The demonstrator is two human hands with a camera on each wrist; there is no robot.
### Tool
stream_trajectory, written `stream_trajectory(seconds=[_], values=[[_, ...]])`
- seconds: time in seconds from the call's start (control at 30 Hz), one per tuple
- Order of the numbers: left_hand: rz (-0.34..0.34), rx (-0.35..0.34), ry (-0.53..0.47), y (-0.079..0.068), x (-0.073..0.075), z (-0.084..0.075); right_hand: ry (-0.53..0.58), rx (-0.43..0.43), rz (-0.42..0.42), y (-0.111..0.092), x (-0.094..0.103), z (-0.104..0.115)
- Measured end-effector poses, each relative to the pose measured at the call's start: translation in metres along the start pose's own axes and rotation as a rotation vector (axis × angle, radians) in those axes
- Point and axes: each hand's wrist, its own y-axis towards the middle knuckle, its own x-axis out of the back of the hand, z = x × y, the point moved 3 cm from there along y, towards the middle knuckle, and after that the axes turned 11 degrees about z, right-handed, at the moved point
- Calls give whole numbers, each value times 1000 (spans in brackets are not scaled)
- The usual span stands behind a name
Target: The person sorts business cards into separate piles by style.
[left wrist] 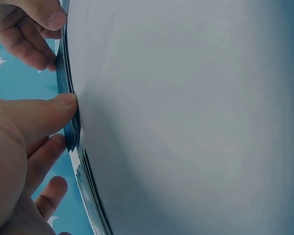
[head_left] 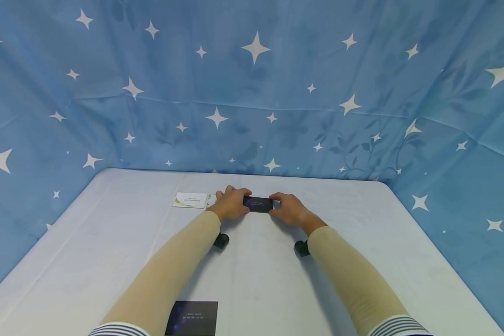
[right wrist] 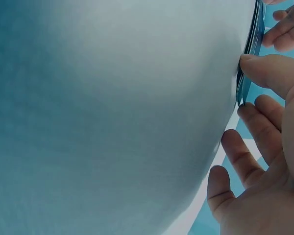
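A small stack of dark cards [head_left: 258, 204] with faint print lies flat near the far edge of the table. My left hand [head_left: 232, 203] pinches its left end, thumb at the near edge and fingers at the far edge. At the right end my right hand [head_left: 291, 208] pinches it the same way. Several thin layers of the dark cards [left wrist: 64, 73] show edge-on in the left wrist view. In the right wrist view the layers of the cards [right wrist: 242, 88] part slightly at the corner, by my right thumb.
White cards with green print [head_left: 190, 199] lie just left of my left hand, one partly hidden by it. A larger dark printed sheet [head_left: 193, 317] lies at the near edge, partly under my left forearm. A blue star-patterned curtain [head_left: 252, 93] hangs behind the white table [head_left: 260, 275].
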Motion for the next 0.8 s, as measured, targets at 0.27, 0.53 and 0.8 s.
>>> stream_trajectory(seconds=[0.27, 0.53, 0.8], values=[[-4, 27, 3, 1, -2, 2, 4, -34, -6, 0, -2, -1], [-18, 25, -26, -7, 4, -1, 31, -37, -4, -2, -1, 1], [-25, -73, -89, -56, 22, 8, 54, 75, -4, -27, -6, 30]])
